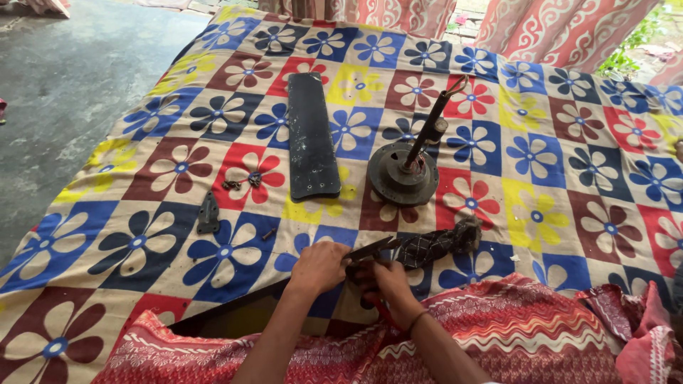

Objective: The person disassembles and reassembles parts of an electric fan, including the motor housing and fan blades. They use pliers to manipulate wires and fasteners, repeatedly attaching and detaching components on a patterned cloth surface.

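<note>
Even soft daylight, faint shadows, no glare; sharp focus, slight wide-angle bending at edges.

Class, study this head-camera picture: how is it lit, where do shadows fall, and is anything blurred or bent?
Head view: soft, even daylight, no glare; faint shadows beside the dark fan blade and motor hub; the flowered cloth looks sharp; its squares curve towards the edges, a wide-lens bend; both hands, left hand and right hand, look reasonably crisp.

Dark fan blade (311, 139), fan motor with downrod (407, 171), flowered patchwork cloth (569, 163), loose screws (240, 183)
</note>
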